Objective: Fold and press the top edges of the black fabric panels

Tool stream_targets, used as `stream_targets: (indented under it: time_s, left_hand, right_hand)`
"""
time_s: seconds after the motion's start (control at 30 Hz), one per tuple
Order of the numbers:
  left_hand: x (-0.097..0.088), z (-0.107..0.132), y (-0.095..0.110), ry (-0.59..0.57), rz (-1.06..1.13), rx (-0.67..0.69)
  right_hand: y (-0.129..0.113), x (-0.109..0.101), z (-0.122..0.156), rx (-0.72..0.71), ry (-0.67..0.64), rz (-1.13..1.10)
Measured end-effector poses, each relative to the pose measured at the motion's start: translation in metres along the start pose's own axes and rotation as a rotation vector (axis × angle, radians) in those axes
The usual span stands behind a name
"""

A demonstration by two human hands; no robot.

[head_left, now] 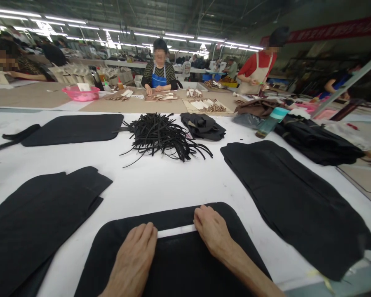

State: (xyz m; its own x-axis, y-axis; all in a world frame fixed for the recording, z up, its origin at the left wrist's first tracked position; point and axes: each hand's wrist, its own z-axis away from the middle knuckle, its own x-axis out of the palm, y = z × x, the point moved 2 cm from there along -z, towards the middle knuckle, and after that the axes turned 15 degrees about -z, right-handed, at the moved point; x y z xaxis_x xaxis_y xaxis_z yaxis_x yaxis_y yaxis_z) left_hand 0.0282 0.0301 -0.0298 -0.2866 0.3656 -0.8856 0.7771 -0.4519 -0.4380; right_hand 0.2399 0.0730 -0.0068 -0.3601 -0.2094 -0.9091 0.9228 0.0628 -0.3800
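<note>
While our left hand and right hand rest apart on a black panel, our fingers bend down over its surface; we cannot tell whether either hand pinches the material or only presses it. The panel lies flat directly before us, its far corners rounded, and between our hands a narrow white strip shows below its far band. Under it we see a white tabletop. To our left lies a layered stack of black pieces; to our right, a longer black stack. Farther off, we have a tangled heap of thin black strips, with a second rounded panel on its left and some folded black pieces on its right. Near the far right edge, a bottle with a turquoise cap leans. Beyond, a person in a blue apron works at a brown-topped table.
</note>
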Motion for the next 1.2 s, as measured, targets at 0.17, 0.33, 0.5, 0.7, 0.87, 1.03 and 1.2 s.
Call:
stream_targets:
  time_s: [0.17,0.33,0.5,0.7,0.87,1.03,1.2]
  left_hand:
    - [0.007,-0.025,0.054,0.087,0.109,0.05]
    - [0.013,-0.027,0.061,0.042,0.103,0.018]
    - [0.004,-0.028,0.061,0.032,0.035,0.007]
    - [-0.006,-0.04,0.066,-0.012,0.027,-0.036]
    - [-0.01,-0.049,0.07,-0.028,0.059,-0.063]
    - [-0.017,-0.052,0.072,-0.034,0.063,-0.087]
    - [-0.013,-0.054,0.074,-0.004,0.088,-0.102]
  right_hand:
    - [0.001,-0.003,-0.001,-0.004,-0.008,0.007]
    - [0.003,-0.011,-0.003,-0.028,-0.064,-0.021]
    - [0.002,-0.017,-0.006,-0.026,-0.105,-0.037]
    - [0.007,-0.013,-0.008,-0.03,-0.119,-0.085]
    - [0.015,-0.013,-0.006,-0.054,-0.13,-0.153]
    - [0.025,-0.016,-0.003,-0.097,-0.134,-0.217]
    - [0.038,-0.021,-0.002,-0.104,-0.129,-0.226]
